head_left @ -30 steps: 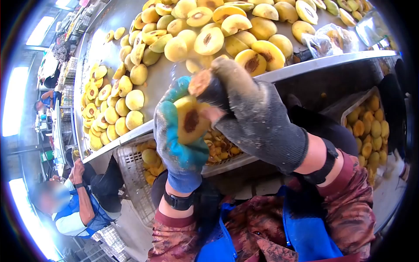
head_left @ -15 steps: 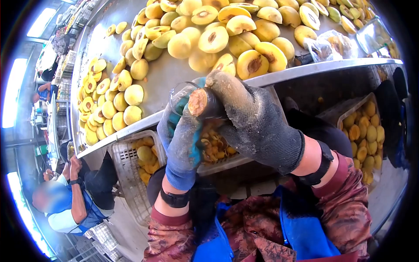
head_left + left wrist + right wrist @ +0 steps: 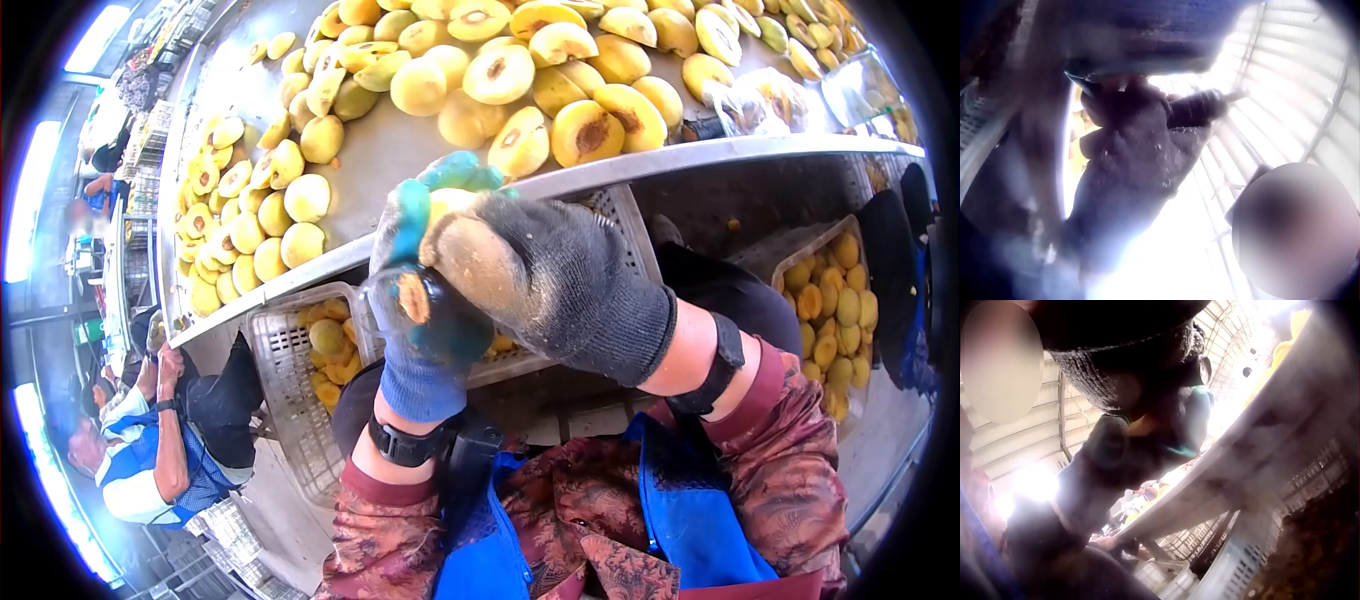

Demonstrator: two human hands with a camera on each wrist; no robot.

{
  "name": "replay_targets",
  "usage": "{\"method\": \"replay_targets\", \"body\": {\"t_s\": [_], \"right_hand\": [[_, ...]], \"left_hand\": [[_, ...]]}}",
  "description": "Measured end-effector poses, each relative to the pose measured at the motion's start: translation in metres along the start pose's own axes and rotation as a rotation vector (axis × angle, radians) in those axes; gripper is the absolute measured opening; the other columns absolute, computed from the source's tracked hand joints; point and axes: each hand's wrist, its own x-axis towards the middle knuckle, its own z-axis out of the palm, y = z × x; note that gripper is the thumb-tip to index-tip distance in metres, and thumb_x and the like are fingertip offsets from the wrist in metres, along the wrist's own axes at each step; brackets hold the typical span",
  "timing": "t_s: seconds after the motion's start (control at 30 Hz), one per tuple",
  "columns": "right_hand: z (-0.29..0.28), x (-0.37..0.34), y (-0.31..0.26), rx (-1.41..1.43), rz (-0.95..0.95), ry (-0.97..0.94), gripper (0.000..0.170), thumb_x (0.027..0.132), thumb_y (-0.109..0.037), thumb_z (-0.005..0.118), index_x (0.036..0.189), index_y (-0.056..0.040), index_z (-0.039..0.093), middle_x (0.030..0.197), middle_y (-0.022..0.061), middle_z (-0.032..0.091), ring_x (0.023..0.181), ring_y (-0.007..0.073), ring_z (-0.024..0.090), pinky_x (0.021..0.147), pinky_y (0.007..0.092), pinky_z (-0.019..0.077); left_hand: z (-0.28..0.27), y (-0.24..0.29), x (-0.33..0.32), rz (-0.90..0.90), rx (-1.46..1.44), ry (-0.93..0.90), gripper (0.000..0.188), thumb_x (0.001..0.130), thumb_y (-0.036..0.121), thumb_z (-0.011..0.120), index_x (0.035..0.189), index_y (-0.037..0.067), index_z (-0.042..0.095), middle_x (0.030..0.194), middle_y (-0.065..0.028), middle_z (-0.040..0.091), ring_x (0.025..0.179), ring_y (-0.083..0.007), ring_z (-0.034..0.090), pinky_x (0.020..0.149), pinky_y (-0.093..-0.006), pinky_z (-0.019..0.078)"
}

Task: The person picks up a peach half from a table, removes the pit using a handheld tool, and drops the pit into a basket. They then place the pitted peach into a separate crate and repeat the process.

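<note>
One fruit (image 3: 449, 203) has our left fingers (image 3: 408, 218) curled round its far side, our right fingers (image 3: 480, 254) gripping a tool (image 3: 436, 296) nearer us.

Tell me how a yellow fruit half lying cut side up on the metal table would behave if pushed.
The fruit half would probably rock rather than roll, having one flat face. It looks fairly firm, its outline unslumped.

Fruit halves (image 3: 498, 74) on table (image 3: 375, 160); left crate (image 3: 288, 400), right crate (image 3: 812, 243) before table, fruit (image 3: 846, 307) inside.

Matt knit cloth glove (image 3: 590, 285), shiny metal tabletop (image 3: 370, 170), perforated plastic crate (image 3: 300, 400), glossy clear plastic bag (image 3: 762, 103)
</note>
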Motion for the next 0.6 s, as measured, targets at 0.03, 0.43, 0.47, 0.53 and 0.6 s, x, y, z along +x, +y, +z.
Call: {"method": "replay_targets", "body": {"t_s": [0.03, 0.43, 0.47, 0.53, 0.6], "right_hand": [[0.003, -0.002, 0.001, -0.028, -0.032, -0.007, 0.048, 0.079, -0.012, 0.071, 0.121, 0.0006, 0.052, 0.106, 0.0190, 0.064, 0.091, 0.0374, 0.065, 0.080, 0.0416, 0.0533], [0.034, -0.006, 0.009, 0.302, 0.297, -0.036, 0.042, 0.084, -0.003, 0.062, 0.121, -0.0007, 0.044, 0.087, 0.0240, 0.063, 0.083, 0.0451, 0.063, 0.065, 0.0450, 0.0516], [0.035, -0.007, 0.009, 0.297, 0.302, -0.059, 0.046, 0.085, -0.001, 0.062, 0.126, 0.0004, 0.043, 0.088, 0.0234, 0.064, 0.085, 0.0444, 0.064, 0.067, 0.0430, 0.0528], [0.036, -0.007, 0.010, 0.329, 0.336, -0.095, 0.046, 0.085, -0.002, 0.062, 0.126, -0.0001, 0.041, 0.089, 0.0237, 0.063, 0.085, 0.0447, 0.063, 0.067, 0.0430, 0.0524], [0.035, -0.008, 0.009, 0.363, 0.335, -0.104, 0.047, 0.085, -0.002, 0.062, 0.126, -0.0003, 0.040, 0.091, 0.0241, 0.062, 0.086, 0.0450, 0.063, 0.067, 0.0433, 0.0522]], "left_hand": [[0.000, 0.005, 0.005, 0.040, 0.075, 0.002, 0.044, 0.098, 0.030, 0.050, 0.127, -0.003, 0.050, 0.121, -0.0155, 0.060, 0.106, -0.0272, 0.061, 0.092, -0.0405, 0.0506], [0.004, 0.031, 0.012, -0.098, -0.215, 0.102, 0.044, 0.103, 0.034, 0.038, 0.126, -0.003, 0.050, 0.117, -0.0129, 0.060, 0.103, -0.0220, 0.060, 0.095, -0.0357, 0.0471], [0.004, 0.028, 0.010, -0.090, -0.224, 0.107, 0.044, 0.103, 0.033, 0.038, 0.126, -0.003, 0.050, 0.117, -0.0130, 0.060, 0.104, -0.0221, 0.060, 0.096, -0.0358, 0.0471], [0.002, 0.022, 0.009, -0.027, -0.123, 0.094, 0.044, 0.103, 0.032, 0.039, 0.126, -0.003, 0.050, 0.118, -0.0133, 0.059, 0.104, -0.0231, 0.060, 0.096, -0.0365, 0.0472], [0.000, 0.017, 0.010, 0.084, 0.096, 0.051, 0.043, 0.103, 0.031, 0.040, 0.126, -0.004, 0.049, 0.118, -0.0139, 0.059, 0.105, -0.0248, 0.060, 0.096, -0.0375, 0.0473]]}}
